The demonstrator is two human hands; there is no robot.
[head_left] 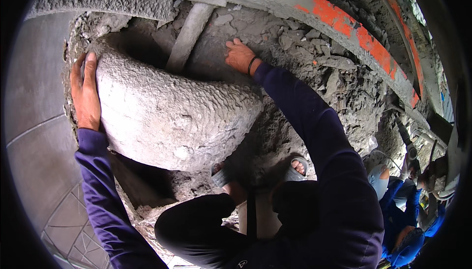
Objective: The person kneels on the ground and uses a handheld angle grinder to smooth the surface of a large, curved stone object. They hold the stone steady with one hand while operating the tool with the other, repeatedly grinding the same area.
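Note:
A big grey concrete block (172, 116) with a rough rippled face lies in front of me on broken rubble. My left hand (85, 94) lies flat along its left edge, fingers spread up over the top corner. My right hand (241, 56) presses palm-down on the grey rubble behind the block, a dark band on its wrist. Both arms wear dark purple sleeves. My feet in grey sandals (297, 166) stand just below the block.
A curved grey beam with orange paint patches (339, 20) arcs across the top right. A grey bar (189, 35) slants behind the block. Tiled pavement (39, 136) lies to the left. Another person in blue (405, 215) crouches at the lower right.

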